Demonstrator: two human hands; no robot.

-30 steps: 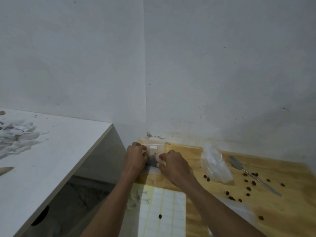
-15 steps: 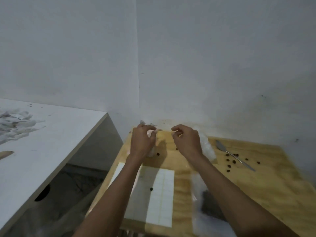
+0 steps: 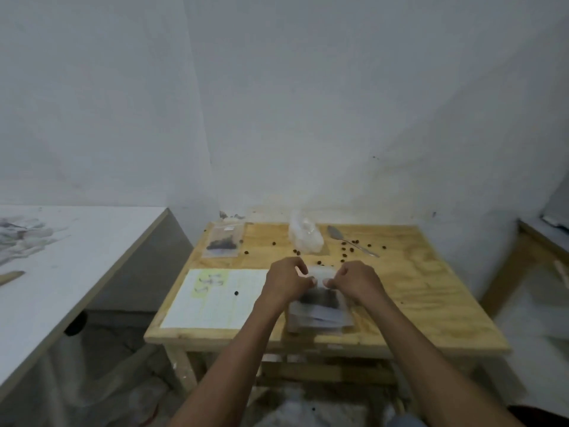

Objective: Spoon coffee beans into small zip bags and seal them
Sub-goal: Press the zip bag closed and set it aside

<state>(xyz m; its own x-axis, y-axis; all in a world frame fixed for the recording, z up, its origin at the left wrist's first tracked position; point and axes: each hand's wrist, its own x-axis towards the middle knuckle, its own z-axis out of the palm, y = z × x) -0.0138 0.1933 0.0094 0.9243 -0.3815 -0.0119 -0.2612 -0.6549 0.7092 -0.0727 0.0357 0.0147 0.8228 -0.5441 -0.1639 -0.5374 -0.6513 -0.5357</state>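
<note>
Both hands are at the middle of the wooden table [image 3: 431, 303]. My left hand [image 3: 286, 280] and my right hand [image 3: 354, 280] pinch the top of a small clear zip bag [image 3: 321, 274], fingertips close together. Under them lies a larger clear bag with dark coffee beans [image 3: 320, 306]. A filled small zip bag [image 3: 223, 240] lies flat at the table's far left corner. A metal spoon [image 3: 351, 243] rests at the far right among loose beans [image 3: 346, 252]. A crumpled clear plastic bag [image 3: 304, 234] stands at the back.
A white label sheet [image 3: 212, 298] with one bean on it lies on the table's left front. A white bench [image 3: 61, 266] with crumpled paper stands to the left. Another wooden table's edge [image 3: 542, 238] shows at the far right. The wall is close behind.
My hands left the filled bag at the far left corner and came back to the table's middle, where they now pinch another small bag. The view has tilted down and widened.
</note>
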